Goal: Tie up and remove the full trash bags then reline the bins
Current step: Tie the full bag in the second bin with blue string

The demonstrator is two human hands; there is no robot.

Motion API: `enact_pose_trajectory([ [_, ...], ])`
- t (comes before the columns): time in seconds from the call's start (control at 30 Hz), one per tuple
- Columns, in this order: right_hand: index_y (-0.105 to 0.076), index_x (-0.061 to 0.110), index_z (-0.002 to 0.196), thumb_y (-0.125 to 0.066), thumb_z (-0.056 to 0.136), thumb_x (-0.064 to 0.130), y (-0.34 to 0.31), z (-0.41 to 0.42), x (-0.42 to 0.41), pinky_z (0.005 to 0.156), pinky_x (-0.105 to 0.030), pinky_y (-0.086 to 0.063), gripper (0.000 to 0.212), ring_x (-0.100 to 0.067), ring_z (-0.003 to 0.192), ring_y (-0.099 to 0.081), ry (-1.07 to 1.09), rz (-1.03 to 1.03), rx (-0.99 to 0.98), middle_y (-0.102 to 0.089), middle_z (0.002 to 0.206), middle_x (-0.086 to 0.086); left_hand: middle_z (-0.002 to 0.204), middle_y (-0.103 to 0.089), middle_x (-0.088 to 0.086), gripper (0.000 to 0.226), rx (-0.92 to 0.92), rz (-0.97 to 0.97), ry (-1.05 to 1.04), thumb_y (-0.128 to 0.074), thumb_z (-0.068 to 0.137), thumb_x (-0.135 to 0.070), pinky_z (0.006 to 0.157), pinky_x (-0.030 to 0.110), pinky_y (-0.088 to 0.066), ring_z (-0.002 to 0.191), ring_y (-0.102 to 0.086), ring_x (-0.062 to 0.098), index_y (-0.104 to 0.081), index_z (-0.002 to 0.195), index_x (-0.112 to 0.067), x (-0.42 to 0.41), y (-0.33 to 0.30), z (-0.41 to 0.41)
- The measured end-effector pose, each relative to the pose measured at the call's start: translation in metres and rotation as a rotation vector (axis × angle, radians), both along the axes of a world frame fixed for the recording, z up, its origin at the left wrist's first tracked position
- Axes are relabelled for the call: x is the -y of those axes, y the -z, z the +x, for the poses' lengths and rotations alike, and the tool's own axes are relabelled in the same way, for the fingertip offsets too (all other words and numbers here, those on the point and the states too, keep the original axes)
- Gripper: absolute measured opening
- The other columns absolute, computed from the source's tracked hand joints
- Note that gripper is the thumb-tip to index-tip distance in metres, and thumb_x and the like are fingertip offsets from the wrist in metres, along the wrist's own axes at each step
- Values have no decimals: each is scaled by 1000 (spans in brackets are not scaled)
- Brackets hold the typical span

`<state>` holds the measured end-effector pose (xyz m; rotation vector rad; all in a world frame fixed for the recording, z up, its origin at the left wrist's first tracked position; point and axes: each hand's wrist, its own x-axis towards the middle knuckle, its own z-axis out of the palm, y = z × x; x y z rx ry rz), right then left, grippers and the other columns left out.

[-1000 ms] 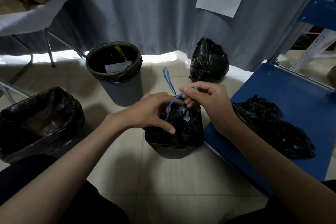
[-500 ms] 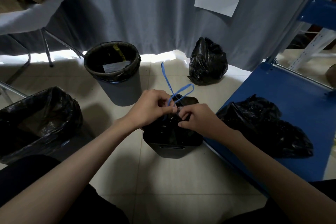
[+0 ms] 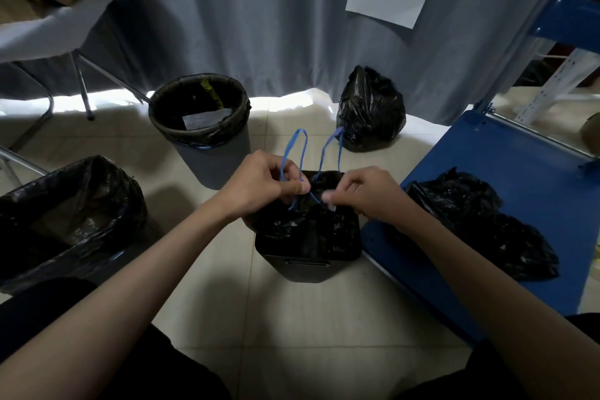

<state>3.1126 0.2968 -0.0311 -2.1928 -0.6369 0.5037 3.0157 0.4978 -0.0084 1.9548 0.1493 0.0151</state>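
A small black square bin [image 3: 305, 265] stands on the tiled floor in front of me, with a black trash bag [image 3: 308, 227] bunched in its top. Two blue drawstring loops [image 3: 293, 153] rise from the bag's mouth. My left hand [image 3: 263, 183] pinches the left loop just above the bag. My right hand [image 3: 367, 195] pinches the string of the right loop at the bag's mouth. The knot between my fingers is hidden.
A round grey bin [image 3: 207, 143] lined in black stands behind left. A large lined bin [image 3: 65, 221] sits at the left. A tied black bag [image 3: 370, 110] rests by the grey curtain. A blue platform [image 3: 506, 191] at the right carries loose black bags [image 3: 487, 224].
The crossed strings have become two separate upright loops. My hands have drawn slightly apart over the bag's mouth, each keeping hold of the blue drawstring.
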Motion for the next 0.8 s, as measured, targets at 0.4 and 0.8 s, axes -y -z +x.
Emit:
enact_pose_trajectory([
  [0.4,-72,21,93,-76,82,29,4,15,-47,49,-14,-31,14,-1,45,-36,122,196,25,-40,55,6,63,-69,-10,20,-30,85,111,-78,81,-14,58,16,-45,57,-56,7,-71,83,5,6,-11,-6],
  [0.8,-74,14,90,-48,102,17,-19,17,-35,90,-17,-46,28,3,92,-63,120,596,-112,-72,94,8,71,-69,5,13,130,-201,-67,-72,83,0,63,18,-51,61,-61,13,-68,87,12,-5,-24,-1],
])
